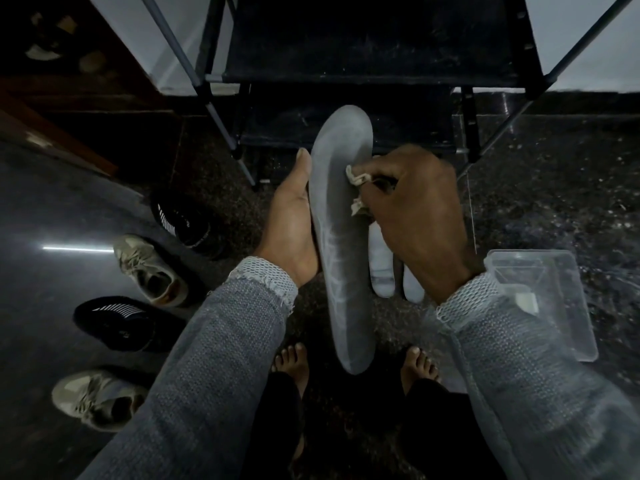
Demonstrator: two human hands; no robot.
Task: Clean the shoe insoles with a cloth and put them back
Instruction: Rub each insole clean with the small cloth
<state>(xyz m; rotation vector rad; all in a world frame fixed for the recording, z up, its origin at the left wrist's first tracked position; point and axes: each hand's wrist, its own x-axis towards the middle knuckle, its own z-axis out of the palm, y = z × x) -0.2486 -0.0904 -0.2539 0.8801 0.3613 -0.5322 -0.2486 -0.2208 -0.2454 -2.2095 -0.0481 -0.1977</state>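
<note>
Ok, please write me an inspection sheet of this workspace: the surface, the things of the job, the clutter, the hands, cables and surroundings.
Surface: dark speckled floor, glossy at the left.
Job's things: grey insole held up lengthwise; pale cloth against its right edge; two white insoles lie on the floor beneath.
Clutter: two beige sneakers and two black sneakers at the left; clear plastic container at the right.
Hands: left hand supports the insole's left edge; right hand grips the cloth.
Cables: nothing seen.
Surroundings: black shoe rack ahead; the person's bare feet below.
</note>
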